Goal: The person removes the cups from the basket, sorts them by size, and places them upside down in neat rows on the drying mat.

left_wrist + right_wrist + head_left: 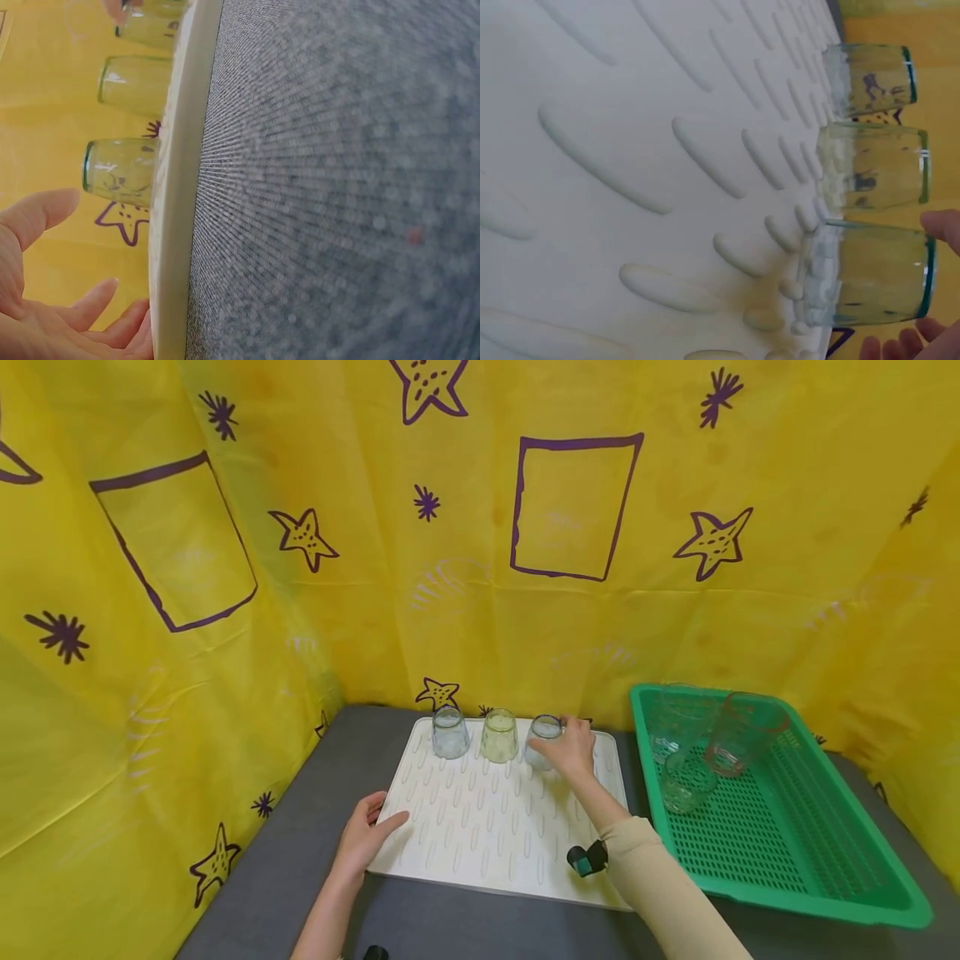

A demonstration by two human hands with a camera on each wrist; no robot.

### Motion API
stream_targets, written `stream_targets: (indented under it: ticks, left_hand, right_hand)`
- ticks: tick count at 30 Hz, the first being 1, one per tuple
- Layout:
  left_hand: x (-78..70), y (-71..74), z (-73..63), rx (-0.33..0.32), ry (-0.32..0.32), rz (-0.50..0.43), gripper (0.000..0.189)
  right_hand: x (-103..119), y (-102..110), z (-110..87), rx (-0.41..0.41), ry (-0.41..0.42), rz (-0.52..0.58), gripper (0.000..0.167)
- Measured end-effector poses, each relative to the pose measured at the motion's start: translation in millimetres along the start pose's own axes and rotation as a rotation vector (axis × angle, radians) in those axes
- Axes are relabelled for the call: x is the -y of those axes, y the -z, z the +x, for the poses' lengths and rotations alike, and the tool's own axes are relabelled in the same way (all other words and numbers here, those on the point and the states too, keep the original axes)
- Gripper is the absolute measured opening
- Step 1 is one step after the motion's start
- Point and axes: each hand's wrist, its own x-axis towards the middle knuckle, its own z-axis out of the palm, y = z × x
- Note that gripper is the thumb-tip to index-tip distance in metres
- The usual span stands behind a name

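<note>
Three glass tumblers stand in a row along the back of a white ridged mat (480,827): a pale blue tumbler (450,735) at left, a yellow-green tumbler (498,737) in the middle and a bluish tumbler (542,756) at right. My right hand (568,750) grips the right one near its rim, the thumb on one side and the fingers on the other. In the right wrist view this tumbler (881,274) stands on the mat's ridges. At the mat's left edge is my left hand (363,835), thumb spread, its fingertips by the edge.
A green plastic basket (847,785) sits to the right of the mat. In it are a pinkish glass (742,735), a greenish glass (686,785) and a clear glass (667,727). Yellow patterned cloth (480,635) hangs close behind the dark grey table (300,827).
</note>
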Motion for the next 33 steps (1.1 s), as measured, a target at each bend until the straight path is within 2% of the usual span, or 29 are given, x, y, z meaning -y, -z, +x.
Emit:
stream_targets:
  ticks: [6, 14, 20, 27, 33]
  left_hand:
    - [2.4, 1.8, -1.2, 0.009, 0.004, -0.002, 0.072]
    - [4.1, 3.1, -2.9, 0.01, 0.0, 0.015, 0.073]
    - [5.8, 2.3, -3.6, 0.021, 0.013, 0.034, 0.072]
    - [3.4, -0.4, -1.9, 0.032, 0.007, 0.037, 0.073]
    - [1.9, -1.6, 1.1, 0.039, 0.003, 0.028, 0.073]
  right_hand:
    - [5.9, 7.9, -8.9, -0.038, -0.003, 0.101, 0.074]
    - [21.2, 17.9, -25.7, -0.017, -0.073, 0.307, 0.071]
    - [26.9, 39.5, -40.5, 0.026, -0.102, 0.418, 0.068]
    - [19.1, 80.6, -55.0, 0.067, -0.085, 0.431, 0.065]
    - [2.5, 120.7, -64.5, 0.049, -0.048, 0.353, 0.07]
